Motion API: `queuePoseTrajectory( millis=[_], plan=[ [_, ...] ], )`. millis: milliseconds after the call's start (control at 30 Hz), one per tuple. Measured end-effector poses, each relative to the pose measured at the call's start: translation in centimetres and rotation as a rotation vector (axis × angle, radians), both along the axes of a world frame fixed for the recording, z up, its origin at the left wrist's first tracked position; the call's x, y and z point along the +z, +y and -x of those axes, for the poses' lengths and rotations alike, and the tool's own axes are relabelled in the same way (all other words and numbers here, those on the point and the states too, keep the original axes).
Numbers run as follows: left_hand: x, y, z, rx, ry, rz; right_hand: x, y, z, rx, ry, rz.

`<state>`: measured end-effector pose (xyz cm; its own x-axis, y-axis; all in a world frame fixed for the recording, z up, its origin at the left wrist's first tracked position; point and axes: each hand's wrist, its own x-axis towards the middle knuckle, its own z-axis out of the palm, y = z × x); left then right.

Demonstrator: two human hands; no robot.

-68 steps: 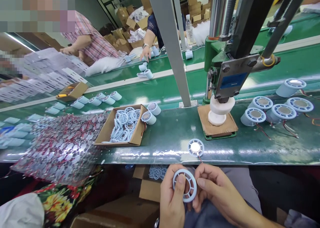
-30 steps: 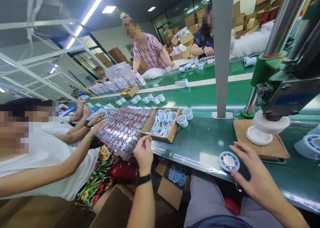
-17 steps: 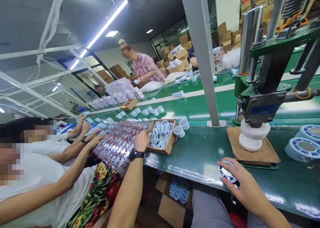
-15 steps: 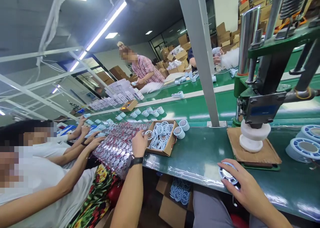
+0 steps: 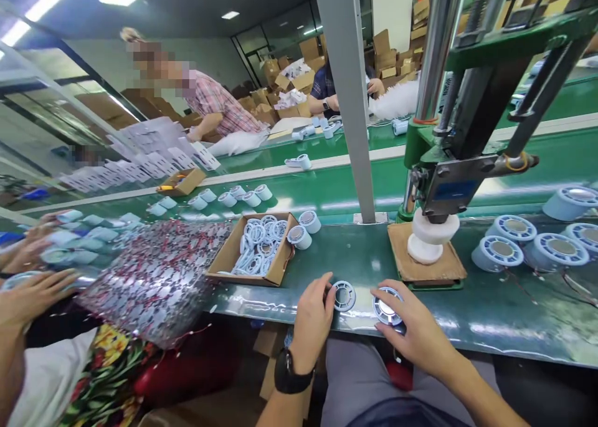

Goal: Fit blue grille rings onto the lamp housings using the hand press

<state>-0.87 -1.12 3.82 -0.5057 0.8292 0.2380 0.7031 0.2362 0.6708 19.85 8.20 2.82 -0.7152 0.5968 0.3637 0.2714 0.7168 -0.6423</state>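
My left hand point(image 5: 314, 318), with a black watch at the wrist, pinches a light blue spoked ring point(image 5: 353, 297) by its left edge, just above the green bench. To the right, my right hand point(image 5: 415, 327) grips a round light blue housing point(image 5: 387, 303) with a spoked top and a shiny silver centre, near the bench's front edge. A small gap separates the two parts. Left of my hands stands a cardboard box point(image 5: 283, 262) holding many blue rings point(image 5: 256, 247). Behind my right hand, the white pad point(image 5: 425, 249) of a press sits over a brown cardboard-covered base point(image 5: 451, 268).
Two blue cylinders point(image 5: 299, 237) stand beside the box. Several blue housings point(image 5: 555, 251) with thin wires are right of the green press point(image 5: 495, 62). A sheet of metallic parts with red wires point(image 5: 154, 277) lies left, near a co-worker's hand point(image 5: 42, 293). A grey post point(image 5: 343, 103) rises behind the bench.
My left hand has moved right from the ring box, bringing a ring close to my right hand. My right hand still holds the housing. The view has turned rightward.
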Motion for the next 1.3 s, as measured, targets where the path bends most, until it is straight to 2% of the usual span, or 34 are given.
queuePoseTrajectory(
  millis=[167, 267, 367, 433, 500, 600, 667, 733, 833, 967, 1067, 1300],
  plan=[
    [-0.4, -0.4, -1.3, -0.032, 0.106, 0.018, -0.5, -0.5, -0.5, -0.047, 0.021, -0.001],
    [-0.6, -0.9, -1.7, -0.128, 0.164, 0.049, -0.6, -0.7, -0.6, -0.077, 0.061, -0.009],
    [-1.1, -1.1, -1.6, -0.219, 0.205, 0.015, -0.8, -0.9, -0.8, -0.115, 0.108, -0.035],
    [-1.6, -1.0, -1.6, -0.203, 0.244, -0.015, -1.0, -1.1, -0.9, -0.157, 0.132, -0.059],
    [-1.6, -0.8, -2.0, -0.126, 0.219, -0.042, -1.2, -1.4, -1.0, -0.200, 0.143, -0.074],
    [-0.8, -0.6, -3.5, -0.065, 0.065, -0.091, -1.5, -1.7, -1.0, -0.234, 0.144, -0.051],
    [0.2, -0.4, -5.0, -0.149, 0.021, -0.136, -1.5, -1.7, -1.0, -0.233, 0.149, -0.032],
    [1.1, -0.1, -6.5, -0.273, 0.067, -0.173, -1.7, -1.7, -0.9, -0.228, 0.161, -0.020],
    [1.9, 0.5, -7.9, -0.336, 0.133, -0.179, -1.9, -1.7, -0.9, -0.240, 0.187, -0.007],
    [1.9, 0.9, -8.3, -0.322, 0.122, -0.165, -1.9, -1.8, -0.8, -0.233, 0.203, 0.001],
    [1.6, 0.7, -8.6, -0.265, 0.087, -0.165, -1.8, -1.8, -0.8, -0.226, 0.215, 0.006],
    [-0.1, 0.3, -9.8, -0.118, -0.175, -0.193, -1.3, -1.8, -0.8, -0.204, 0.156, 0.047]
  ],
)
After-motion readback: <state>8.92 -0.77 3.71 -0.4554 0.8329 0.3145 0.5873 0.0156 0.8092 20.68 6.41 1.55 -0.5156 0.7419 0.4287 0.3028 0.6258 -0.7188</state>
